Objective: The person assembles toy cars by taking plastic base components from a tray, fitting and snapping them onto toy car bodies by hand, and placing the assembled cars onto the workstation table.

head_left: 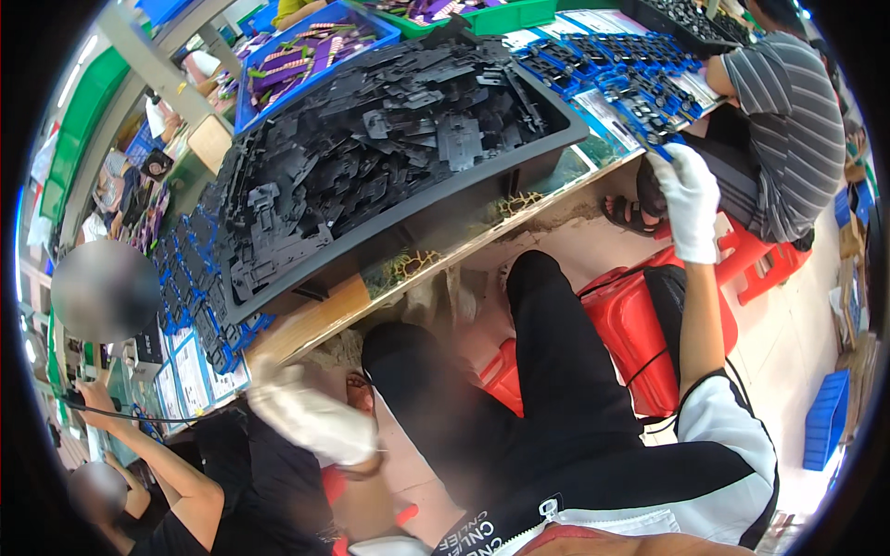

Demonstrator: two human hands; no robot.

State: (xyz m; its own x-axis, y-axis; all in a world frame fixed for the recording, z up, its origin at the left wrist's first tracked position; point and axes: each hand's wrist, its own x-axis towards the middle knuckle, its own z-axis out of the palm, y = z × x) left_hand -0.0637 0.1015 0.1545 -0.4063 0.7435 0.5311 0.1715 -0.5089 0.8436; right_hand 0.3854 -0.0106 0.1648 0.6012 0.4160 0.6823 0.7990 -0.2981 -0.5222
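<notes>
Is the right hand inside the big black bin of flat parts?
No, the white-gloved right hand is outside the black bin, off to its right near the striped-shirted co-worker.

Passable: strip between table edge (324, 318) and knees (538, 278); air above black bin (408, 222). Obstacles: bin's raised wall spans the middle; blue-black parts (640, 88) crowd both ends; seated co-worker (790, 116) limits room beyond right hand (693, 199); red stool (626, 338) beside forearm.

The view is brightly lit, outlines are bent toward the rim, and the left hand (311, 417) is blurred.
</notes>
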